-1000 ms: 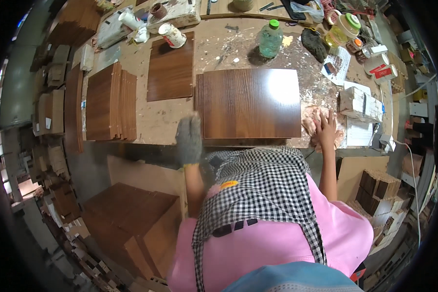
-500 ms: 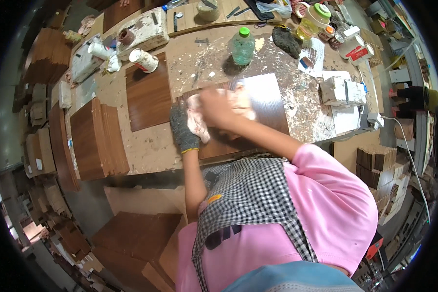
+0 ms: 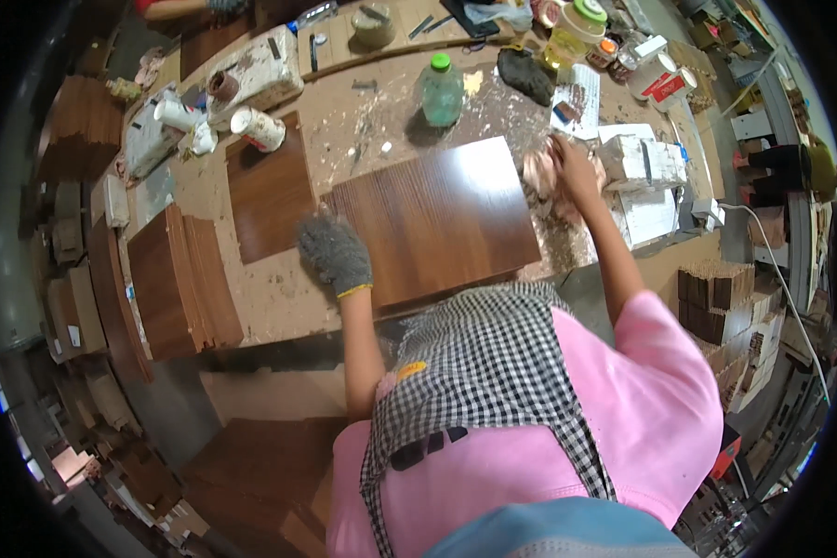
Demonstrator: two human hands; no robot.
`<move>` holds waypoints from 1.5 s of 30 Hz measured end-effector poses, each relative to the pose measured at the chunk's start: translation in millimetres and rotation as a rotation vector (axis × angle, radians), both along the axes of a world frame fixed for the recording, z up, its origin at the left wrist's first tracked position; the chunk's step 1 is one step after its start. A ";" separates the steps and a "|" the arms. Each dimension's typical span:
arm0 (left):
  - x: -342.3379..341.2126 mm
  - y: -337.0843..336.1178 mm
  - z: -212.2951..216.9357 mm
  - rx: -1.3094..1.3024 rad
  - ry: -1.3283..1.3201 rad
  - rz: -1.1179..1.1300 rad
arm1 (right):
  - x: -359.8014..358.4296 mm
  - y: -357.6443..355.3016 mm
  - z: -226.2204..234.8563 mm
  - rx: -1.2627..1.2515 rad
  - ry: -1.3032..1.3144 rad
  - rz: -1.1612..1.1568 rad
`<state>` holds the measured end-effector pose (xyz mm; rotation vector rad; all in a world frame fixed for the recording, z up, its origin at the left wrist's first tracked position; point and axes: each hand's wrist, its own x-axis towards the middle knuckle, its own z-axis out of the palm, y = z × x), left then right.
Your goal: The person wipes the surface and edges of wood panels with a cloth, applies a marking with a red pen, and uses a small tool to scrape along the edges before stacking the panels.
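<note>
Cloth (image 3: 538, 175), soft and pinkish, bunched in the bare right hand (image 3: 573, 172), fingers closed over the folds, just beyond the right end of the glossy brown board (image 3: 437, 219); and at the left end, the left hand (image 3: 333, 253) in its grey knitted glove, low against the edge, though whether those fingers grip or merely rest there, I cannot tell. The board lies flat beside the table's near edge, around its middle, a bright gleam at the far right corner. Here's where care pays, I'd say: gloved hand as a firm brace so nothing slides, bare hand spreading the cloth flat, even pressure, long overlapping strokes with the grain, carried right out past every corner. And mind the cloth itself! The table (image 3: 284, 302) is speckled with pale flecks around it, so a clean fold turned outward should spare that gloss from grit. Further out now: a second board (image 3: 272, 191) lies to the left, a white cup (image 3: 259, 130) at its far end, better kept clear of a swinging sleeve. A stack of boards (image 3: 181, 284) stands by the table's left edge; a green-capped bottle (image 3: 442, 98) sits behind the main board, toward the far edge; and a pale wrapped block (image 3: 642, 163) crowds the right edge, near the right hand, so shorter turns there look wise.
</note>
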<state>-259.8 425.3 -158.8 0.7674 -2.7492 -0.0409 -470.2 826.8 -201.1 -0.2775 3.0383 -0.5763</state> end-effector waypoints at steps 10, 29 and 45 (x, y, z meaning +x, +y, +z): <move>-106.3 58.8 14.1 0.166 -0.119 -0.546 | 132.4 -33.7 32.5 -0.696 -0.181 0.379; -116.1 57.4 8.5 0.348 -0.063 -0.537 | 172.8 -31.9 60.1 -0.070 0.220 0.679; -47.6 -38.5 -15.6 0.187 0.175 -0.500 | 211.9 -37.9 34.1 0.028 0.280 0.622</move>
